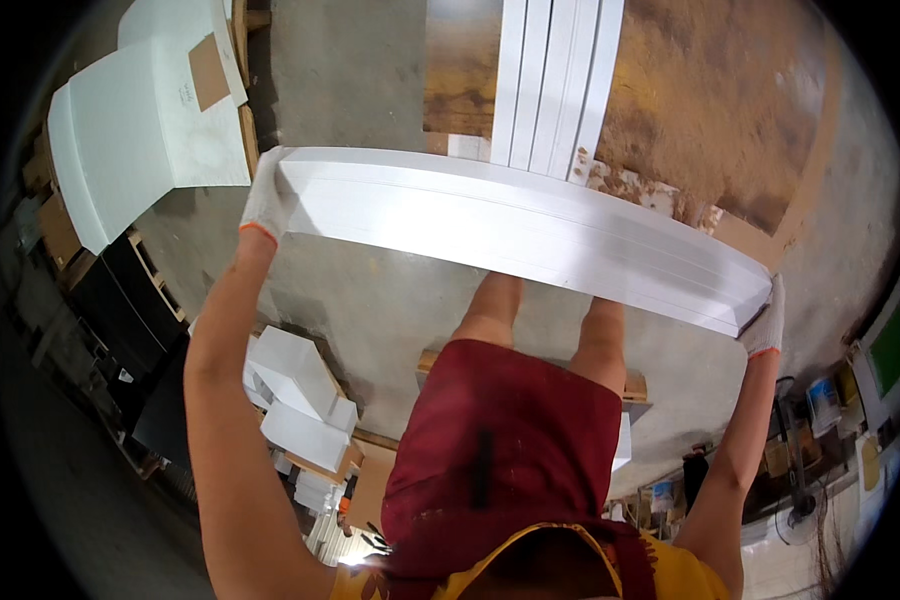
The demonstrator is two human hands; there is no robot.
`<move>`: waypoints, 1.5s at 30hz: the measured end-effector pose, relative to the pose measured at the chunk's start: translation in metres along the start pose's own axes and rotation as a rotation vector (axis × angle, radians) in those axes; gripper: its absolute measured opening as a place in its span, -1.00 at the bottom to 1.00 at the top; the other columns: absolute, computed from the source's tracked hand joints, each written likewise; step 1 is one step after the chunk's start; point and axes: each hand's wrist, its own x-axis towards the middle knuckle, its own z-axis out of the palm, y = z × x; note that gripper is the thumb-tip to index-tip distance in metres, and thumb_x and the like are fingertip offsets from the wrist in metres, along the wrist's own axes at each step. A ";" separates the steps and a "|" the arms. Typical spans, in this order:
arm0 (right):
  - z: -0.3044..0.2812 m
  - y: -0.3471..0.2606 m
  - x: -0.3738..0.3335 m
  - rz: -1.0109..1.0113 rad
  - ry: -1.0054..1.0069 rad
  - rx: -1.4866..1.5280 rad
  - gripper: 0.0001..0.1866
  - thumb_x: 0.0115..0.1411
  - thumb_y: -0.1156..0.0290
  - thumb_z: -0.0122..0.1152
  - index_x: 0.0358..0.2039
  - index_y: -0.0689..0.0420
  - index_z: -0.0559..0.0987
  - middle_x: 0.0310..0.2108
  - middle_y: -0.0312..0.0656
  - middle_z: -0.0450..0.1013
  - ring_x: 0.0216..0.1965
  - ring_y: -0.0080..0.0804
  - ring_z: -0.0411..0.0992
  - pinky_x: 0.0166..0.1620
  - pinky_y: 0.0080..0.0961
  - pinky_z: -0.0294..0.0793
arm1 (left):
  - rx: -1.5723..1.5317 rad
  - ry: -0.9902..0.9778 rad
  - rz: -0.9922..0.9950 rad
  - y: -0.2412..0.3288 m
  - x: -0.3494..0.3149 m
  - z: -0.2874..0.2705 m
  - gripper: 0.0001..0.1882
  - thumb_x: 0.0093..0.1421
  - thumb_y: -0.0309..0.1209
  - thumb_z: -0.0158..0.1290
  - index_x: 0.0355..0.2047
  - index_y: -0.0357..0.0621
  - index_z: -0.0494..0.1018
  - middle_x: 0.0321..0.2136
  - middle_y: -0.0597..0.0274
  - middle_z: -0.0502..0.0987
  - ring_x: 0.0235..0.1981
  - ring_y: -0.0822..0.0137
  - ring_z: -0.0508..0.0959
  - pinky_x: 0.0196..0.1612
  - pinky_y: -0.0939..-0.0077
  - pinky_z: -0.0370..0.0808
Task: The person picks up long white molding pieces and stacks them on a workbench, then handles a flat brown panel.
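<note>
A long white board [510,225] with thin lines along its length spans the view in front of my legs, bending with the lens. My left hand [266,194], in a white knit glove with an orange cuff, is closed round its left end. At the opposite end my right hand [765,322], gloved alike, grips the board's right edge. Most fingers of both hands are hidden by the board. Beyond its far edge, several narrow white strips [552,90] lie side by side, pointing away from me.
A brown, dusty sheet [715,100] lies to the right of the strips, debris along its near edge. Large white panels [120,130] are stacked at far left. White blocky pieces [305,400] sit left of my legs. Shelves and a stand [792,470] occupy the lower right.
</note>
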 end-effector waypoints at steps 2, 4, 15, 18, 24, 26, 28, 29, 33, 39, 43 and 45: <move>-0.002 -0.007 -0.021 -0.001 -0.004 0.036 -0.49 0.24 0.01 -0.13 -0.01 0.16 0.41 -0.07 -0.18 0.42 -0.03 -0.28 0.37 0.07 -0.35 0.32 | -0.055 -0.016 -0.025 0.008 -0.022 -0.001 -0.76 0.12 -0.25 0.02 -0.27 -0.12 0.42 -0.28 0.30 0.49 -0.17 0.35 0.44 -0.04 0.46 0.32; 0.000 -0.007 -0.036 -0.013 0.067 0.021 -0.50 0.24 0.01 -0.12 -0.02 0.16 0.41 -0.07 -0.18 0.42 -0.03 -0.29 0.37 0.06 -0.35 0.32 | -0.076 0.001 -0.039 0.002 -0.019 -0.011 -0.74 0.12 -0.24 0.03 -0.25 -0.12 0.42 -0.27 0.29 0.49 -0.16 0.34 0.44 -0.02 0.47 0.32; -0.005 0.004 0.031 0.100 -0.023 -0.007 -0.40 0.23 -0.08 -0.16 0.04 0.17 0.36 -0.01 -0.16 0.38 -0.02 -0.22 0.36 0.02 -0.28 0.35 | 0.141 0.027 -0.049 -0.013 0.024 0.020 -0.53 0.12 -0.06 0.03 -0.10 -0.13 0.41 -0.20 0.28 0.46 -0.15 0.42 0.41 -0.02 0.51 0.29; 0.009 -0.004 0.028 0.108 -0.064 -0.038 -0.38 0.23 -0.11 -0.17 0.05 0.18 0.35 0.00 -0.15 0.37 -0.01 -0.20 0.35 0.03 -0.25 0.34 | 0.213 0.146 0.011 -0.021 0.033 0.019 -0.51 0.13 -0.02 0.00 -0.10 -0.14 0.42 -0.24 0.22 0.49 -0.17 0.33 0.46 -0.03 0.42 0.33; -0.006 0.002 0.034 0.088 -0.077 -0.056 -0.42 0.25 -0.06 -0.18 0.04 0.17 0.36 -0.01 -0.13 0.37 0.00 -0.21 0.35 0.04 -0.24 0.34 | 0.212 0.027 -0.099 -0.013 0.023 0.025 -0.52 0.14 0.01 -0.04 -0.12 -0.09 0.43 -0.19 0.25 0.48 -0.11 0.29 0.41 -0.01 0.41 0.28; -0.004 0.003 0.035 0.085 -0.101 -0.024 -0.45 0.25 -0.02 -0.18 0.02 0.17 0.37 -0.02 -0.12 0.38 -0.01 -0.21 0.36 0.03 -0.25 0.35 | 0.246 0.029 -0.062 -0.014 0.023 0.023 -0.54 0.13 0.00 -0.06 -0.14 -0.09 0.44 -0.20 0.25 0.48 -0.12 0.29 0.41 -0.02 0.41 0.28; -0.005 0.004 0.040 0.064 -0.092 -0.020 -0.48 0.26 0.01 -0.17 -0.01 0.18 0.39 -0.04 -0.13 0.40 -0.01 -0.22 0.36 0.04 -0.28 0.34 | 0.265 0.090 -0.054 -0.012 0.017 0.027 -0.55 0.13 -0.02 -0.06 -0.14 -0.08 0.44 -0.20 0.25 0.48 -0.12 0.29 0.41 -0.02 0.42 0.27; -0.006 0.004 0.041 0.054 -0.085 -0.020 -0.50 0.26 0.03 -0.16 -0.02 0.19 0.40 -0.05 -0.13 0.40 -0.02 -0.23 0.36 0.04 -0.29 0.34 | 0.274 0.119 -0.053 -0.011 0.011 0.028 -0.55 0.12 -0.03 -0.06 -0.13 -0.08 0.44 -0.20 0.25 0.48 -0.12 0.29 0.41 -0.02 0.42 0.27; -0.016 0.011 0.027 0.016 -0.125 0.027 -0.53 0.25 0.07 -0.15 -0.05 0.19 0.41 -0.07 -0.14 0.42 -0.02 -0.26 0.36 0.08 -0.33 0.30 | 0.085 -0.062 0.029 -0.029 -0.018 0.004 -0.60 0.10 -0.11 -0.02 -0.19 -0.15 0.43 -0.25 0.22 0.48 -0.17 0.28 0.44 -0.01 0.40 0.31; -0.064 0.037 -0.022 0.059 -0.160 0.011 -0.52 0.26 0.08 -0.16 -0.02 0.19 0.40 -0.03 -0.14 0.39 0.02 -0.26 0.33 0.12 -0.34 0.25 | -0.004 0.082 -0.091 -0.065 -0.109 -0.046 -0.63 0.10 -0.15 0.00 -0.21 -0.15 0.42 -0.29 0.21 0.48 -0.22 0.28 0.47 -0.08 0.42 0.38; -0.093 0.043 -0.063 0.079 -0.189 -0.008 -0.52 0.25 0.07 -0.17 -0.01 0.17 0.40 0.01 -0.14 0.37 0.06 -0.26 0.30 0.14 -0.33 0.22 | 0.010 0.194 -0.152 -0.086 -0.179 -0.057 -0.63 0.09 -0.14 -0.01 -0.25 -0.17 0.43 -0.33 0.22 0.48 -0.26 0.29 0.47 -0.14 0.42 0.40; -0.107 0.039 -0.073 0.085 -0.198 -0.008 -0.52 0.25 0.07 -0.16 -0.01 0.18 0.40 0.01 -0.14 0.37 0.07 -0.26 0.29 0.14 -0.34 0.21 | 0.017 0.229 -0.141 -0.097 -0.205 -0.061 -0.65 0.09 -0.15 -0.01 -0.26 -0.16 0.44 -0.33 0.23 0.48 -0.26 0.30 0.47 -0.15 0.43 0.39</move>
